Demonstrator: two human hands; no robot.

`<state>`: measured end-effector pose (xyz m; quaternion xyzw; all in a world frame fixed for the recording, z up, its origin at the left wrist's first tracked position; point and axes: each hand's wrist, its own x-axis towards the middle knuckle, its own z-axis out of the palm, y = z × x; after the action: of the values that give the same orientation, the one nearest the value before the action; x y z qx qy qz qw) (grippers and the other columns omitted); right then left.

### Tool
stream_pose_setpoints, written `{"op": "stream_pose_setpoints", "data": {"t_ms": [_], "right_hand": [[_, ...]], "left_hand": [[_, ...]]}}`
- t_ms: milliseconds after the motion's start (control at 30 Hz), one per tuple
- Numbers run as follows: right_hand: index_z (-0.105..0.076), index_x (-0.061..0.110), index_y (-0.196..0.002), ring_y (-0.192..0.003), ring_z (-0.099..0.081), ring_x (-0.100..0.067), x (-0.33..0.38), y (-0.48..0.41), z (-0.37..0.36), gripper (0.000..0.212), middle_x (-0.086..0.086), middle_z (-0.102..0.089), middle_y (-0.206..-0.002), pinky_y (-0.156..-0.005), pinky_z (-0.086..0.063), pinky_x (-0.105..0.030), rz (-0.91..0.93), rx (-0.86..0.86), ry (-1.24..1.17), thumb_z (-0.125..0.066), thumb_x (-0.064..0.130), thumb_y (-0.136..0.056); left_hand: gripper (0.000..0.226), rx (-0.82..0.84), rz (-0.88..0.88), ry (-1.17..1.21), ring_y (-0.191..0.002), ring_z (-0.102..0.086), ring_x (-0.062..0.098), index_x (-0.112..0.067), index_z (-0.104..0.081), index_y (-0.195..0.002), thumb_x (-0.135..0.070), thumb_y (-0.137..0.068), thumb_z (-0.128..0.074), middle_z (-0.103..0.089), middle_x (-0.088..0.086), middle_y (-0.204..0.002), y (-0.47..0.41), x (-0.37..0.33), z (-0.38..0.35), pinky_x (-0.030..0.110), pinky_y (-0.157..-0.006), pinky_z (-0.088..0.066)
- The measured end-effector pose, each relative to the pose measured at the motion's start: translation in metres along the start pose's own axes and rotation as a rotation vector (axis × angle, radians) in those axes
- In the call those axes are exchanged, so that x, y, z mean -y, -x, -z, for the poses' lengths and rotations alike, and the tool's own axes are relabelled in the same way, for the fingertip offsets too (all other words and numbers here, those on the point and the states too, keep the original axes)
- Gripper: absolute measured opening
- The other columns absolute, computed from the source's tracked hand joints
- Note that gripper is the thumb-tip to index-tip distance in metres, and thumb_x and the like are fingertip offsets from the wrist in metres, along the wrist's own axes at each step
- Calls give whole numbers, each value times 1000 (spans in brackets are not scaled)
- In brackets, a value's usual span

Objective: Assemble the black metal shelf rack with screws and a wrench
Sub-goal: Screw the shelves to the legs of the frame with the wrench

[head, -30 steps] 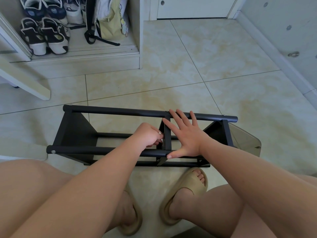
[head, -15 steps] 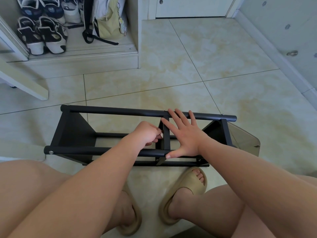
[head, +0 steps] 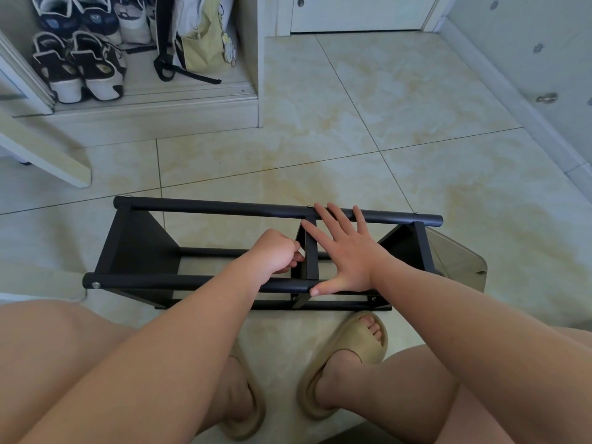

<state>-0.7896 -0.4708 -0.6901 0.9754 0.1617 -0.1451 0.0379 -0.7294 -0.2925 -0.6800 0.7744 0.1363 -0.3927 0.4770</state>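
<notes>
The black metal shelf rack (head: 205,208) lies on its side on the tiled floor in front of my feet, with its long tubes running left to right. My right hand (head: 344,251) lies flat and open across the frame, fingers on the far tube and thumb on the near tube (head: 166,280). My left hand (head: 277,251) is curled into a fist just left of the middle upright (head: 310,251), fingertips against it. Whatever the fingers may pinch is hidden. No wrench or loose screw shows. Screw heads sit at the tube ends (head: 95,285).
A shoe cabinet (head: 153,107) with sneakers (head: 80,68) and a bag (head: 198,36) stands at the back left. A white board (head: 48,155) leans at the left. A clear plastic bag (head: 458,261) lies beside the rack's right end. My sandalled feet (head: 349,357) are below the rack.
My left fist has shifted slightly along the middle upright. My right hand stays flat on the rack, which has not moved.
</notes>
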Motion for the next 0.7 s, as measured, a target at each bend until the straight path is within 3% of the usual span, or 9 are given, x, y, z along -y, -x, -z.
{"op": "stream_pose_setpoints", "data": {"t_ms": [400,700], "right_hand": [[17,32,-159,-153,23,-33,0,-1,-1,128,-7,26,-166,-118,10,-68,-3,-3,0,-20,106,-61],[18,32,-158,-152,25,-32,1,1,1,128,-7,28,-165,-117,12,-67,-2,5,7,-20,106,-61]], "left_hand": [[17,88,66,-65,-76,-68,11,-15,-58,-87,-20,-100,-49,-72,-5,-61,-3,3,0,24,-63,-53],[17,193,-54,-160,-75,-62,11,-14,-59,-97,-15,-103,-43,-72,0,-77,3,3,9,30,-79,-49]]}}
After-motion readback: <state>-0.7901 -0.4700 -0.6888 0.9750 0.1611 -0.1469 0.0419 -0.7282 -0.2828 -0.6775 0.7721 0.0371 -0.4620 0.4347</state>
